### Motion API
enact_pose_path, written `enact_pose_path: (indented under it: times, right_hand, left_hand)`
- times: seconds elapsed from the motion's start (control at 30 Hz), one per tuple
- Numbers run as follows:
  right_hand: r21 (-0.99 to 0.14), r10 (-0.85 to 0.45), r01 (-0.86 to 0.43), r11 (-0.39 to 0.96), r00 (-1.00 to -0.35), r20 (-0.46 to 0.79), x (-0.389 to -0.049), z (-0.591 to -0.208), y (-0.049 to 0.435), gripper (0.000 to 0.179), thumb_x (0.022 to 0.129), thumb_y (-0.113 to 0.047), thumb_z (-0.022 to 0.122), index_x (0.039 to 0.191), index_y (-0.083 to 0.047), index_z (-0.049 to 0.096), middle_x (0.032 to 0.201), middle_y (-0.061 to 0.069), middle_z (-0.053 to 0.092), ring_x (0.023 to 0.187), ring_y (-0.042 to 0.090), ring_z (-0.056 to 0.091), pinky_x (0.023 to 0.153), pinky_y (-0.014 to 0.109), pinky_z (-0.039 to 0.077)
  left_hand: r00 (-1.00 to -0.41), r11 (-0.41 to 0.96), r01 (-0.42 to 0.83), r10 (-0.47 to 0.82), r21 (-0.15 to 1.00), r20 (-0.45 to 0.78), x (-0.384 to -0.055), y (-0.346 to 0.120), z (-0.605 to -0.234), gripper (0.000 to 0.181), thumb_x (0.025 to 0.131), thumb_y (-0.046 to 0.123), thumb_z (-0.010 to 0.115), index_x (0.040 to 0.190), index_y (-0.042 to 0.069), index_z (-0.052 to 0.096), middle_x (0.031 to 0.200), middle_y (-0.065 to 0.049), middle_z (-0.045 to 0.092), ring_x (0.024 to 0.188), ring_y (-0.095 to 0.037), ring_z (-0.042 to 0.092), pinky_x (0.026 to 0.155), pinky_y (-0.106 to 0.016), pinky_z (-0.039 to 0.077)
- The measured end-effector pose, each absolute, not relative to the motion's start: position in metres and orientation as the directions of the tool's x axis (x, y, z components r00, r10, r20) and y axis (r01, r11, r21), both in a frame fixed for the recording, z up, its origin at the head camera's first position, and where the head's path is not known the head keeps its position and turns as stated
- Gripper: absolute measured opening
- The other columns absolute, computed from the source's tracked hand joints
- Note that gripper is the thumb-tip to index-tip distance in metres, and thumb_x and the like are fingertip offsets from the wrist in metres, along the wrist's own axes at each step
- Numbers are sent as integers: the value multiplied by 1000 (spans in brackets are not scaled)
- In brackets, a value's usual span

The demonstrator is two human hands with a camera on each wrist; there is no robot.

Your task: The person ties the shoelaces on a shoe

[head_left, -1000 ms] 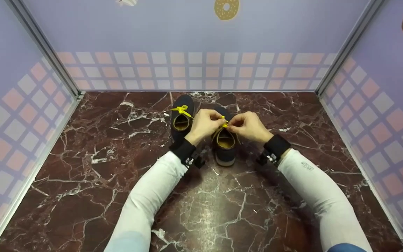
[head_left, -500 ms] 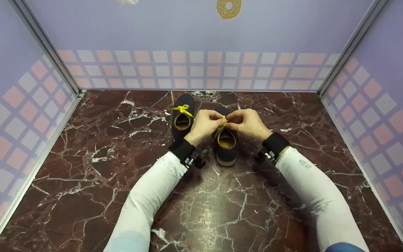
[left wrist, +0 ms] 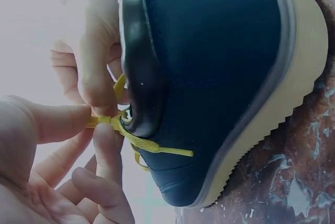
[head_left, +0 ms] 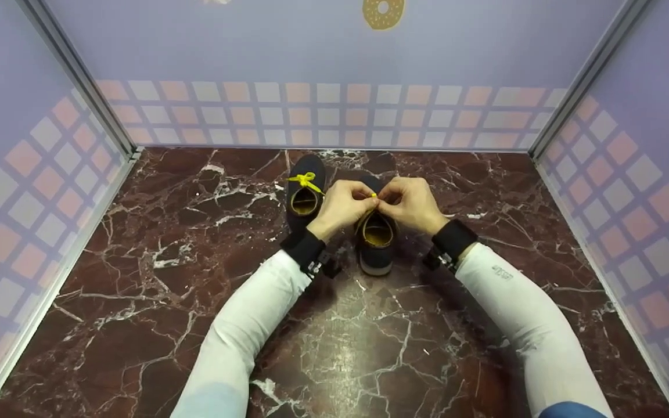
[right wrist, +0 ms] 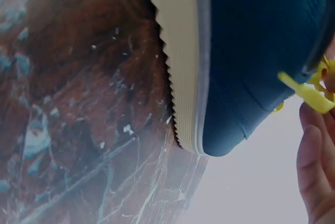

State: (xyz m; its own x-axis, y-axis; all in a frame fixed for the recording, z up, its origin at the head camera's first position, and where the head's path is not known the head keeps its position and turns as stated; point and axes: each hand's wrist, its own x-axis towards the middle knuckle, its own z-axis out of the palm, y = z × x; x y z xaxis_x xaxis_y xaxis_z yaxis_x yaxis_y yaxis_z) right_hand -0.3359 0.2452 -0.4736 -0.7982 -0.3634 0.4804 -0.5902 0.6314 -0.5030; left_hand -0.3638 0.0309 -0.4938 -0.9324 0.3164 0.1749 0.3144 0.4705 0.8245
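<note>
A dark blue shoe [head_left: 376, 256] with a pale ridged sole stands on the floor, its toe away from me. Above its tongue, my left hand [head_left: 343, 204] pinches the yellow shoelace [left wrist: 141, 142] between thumb and forefinger, as the left wrist view shows. My right hand [head_left: 414, 203] meets it from the other side, pinching the same lace near the knot, fingertips almost against those of the left. One lace end hangs down the shoe's side. The fingers hide most of the knot in the head view.
Left of this shoe stands a matching shoe [head_left: 311, 164], its yellow lace tied in a bow [head_left: 306, 180]. The floor [head_left: 166, 290] is dark red marble pattern. Lilac panels with pink and white squares [head_left: 265, 110] wall in the back and both sides.
My right hand has shifted slightly left and up, closing in on the left hand's fingertips. Less of the yellow lace shows between them now. The shoes stay put.
</note>
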Motion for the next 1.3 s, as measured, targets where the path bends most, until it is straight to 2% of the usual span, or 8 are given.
enact_pose_path:
  times: [0.2, 0.33, 0.5, 0.63, 0.77, 0.93, 1.13, 1.3]
  right_hand:
    - [-525, -360, -563, 638, -821, 443, -336, -471, 244, 6, 86, -7, 86, 92, -5, 87, 91, 14, 84, 80, 28, 80, 75, 27, 59]
    - [-590, -377, -526, 612, -850, 367, -337, -470, 244, 14, 89, -3, 85, 103, -3, 86, 96, 15, 86, 85, 29, 82, 76, 25, 60]
    - [-647, -414, -514, 563, -853, 318, -338, -473, 245, 25, 96, -2, 81, 121, -2, 84, 103, 17, 87, 90, 31, 82, 81, 33, 64]
    - [-625, -421, -546, 558, -835, 354, -338, -477, 244, 24, 98, -3, 80, 121, -2, 84, 103, 17, 86, 88, 31, 81, 78, 36, 64]
    - [-523, -447, -609, 596, -793, 414, -339, -482, 240, 19, 97, -4, 76, 113, -1, 85, 96, 18, 82, 82, 34, 75, 75, 34, 56]
    - [-459, -457, -625, 631, -778, 431, -340, -483, 238, 15, 96, -9, 76, 104, 0, 84, 90, 18, 79, 77, 31, 71, 74, 36, 52]
    - [-663, -448, -462, 590, -870, 207, -344, -477, 246, 8, 94, -4, 75, 98, 0, 79, 83, 8, 76, 72, 10, 63, 68, 20, 48]
    - [-850, -489, -259, 459, -872, 1, -349, -472, 255, 6, 98, -2, 71, 97, 0, 76, 78, -8, 68, 65, 2, 58, 61, 17, 47]
  left_hand:
    - [-936, 447, 310, 300, 839, 185, -363, 32, -495, 10, 94, 29, 87, 98, 21, 91, 91, 5, 87, 82, -12, 76, 80, -26, 57]
    - [-923, 422, 344, 318, 839, 218, -359, 30, -491, 12, 95, 28, 87, 101, 19, 92, 96, 4, 88, 87, -12, 78, 82, -26, 59]
    - [-907, 432, 398, 318, 810, 276, -353, 31, -490, 12, 95, 24, 87, 102, 16, 92, 100, 2, 89, 96, -18, 81, 87, -29, 60]
    - [-890, 438, 445, 310, 781, 333, -343, 32, -483, 11, 93, 21, 86, 100, 15, 92, 101, 0, 89, 100, -22, 82, 89, -28, 59]
    - [-878, 407, 463, 330, 787, 346, -333, 29, -473, 13, 93, 16, 83, 101, 10, 91, 101, -8, 89, 84, -23, 74, 74, -24, 51]
    - [-887, 350, 430, 336, 832, 316, -332, 27, -473, 14, 94, 14, 80, 101, 8, 91, 95, -12, 88, 65, -7, 66, 62, -15, 47]
    - [-896, 306, 389, 343, 869, 281, -331, 28, -473, 13, 96, 13, 80, 100, 7, 90, 92, -14, 87, 60, 1, 68, 61, -16, 55]
    - [-894, 353, 418, 324, 837, 309, -329, 30, -472, 12, 93, 13, 81, 98, 9, 91, 90, -9, 87, 68, -1, 66, 67, -16, 51]
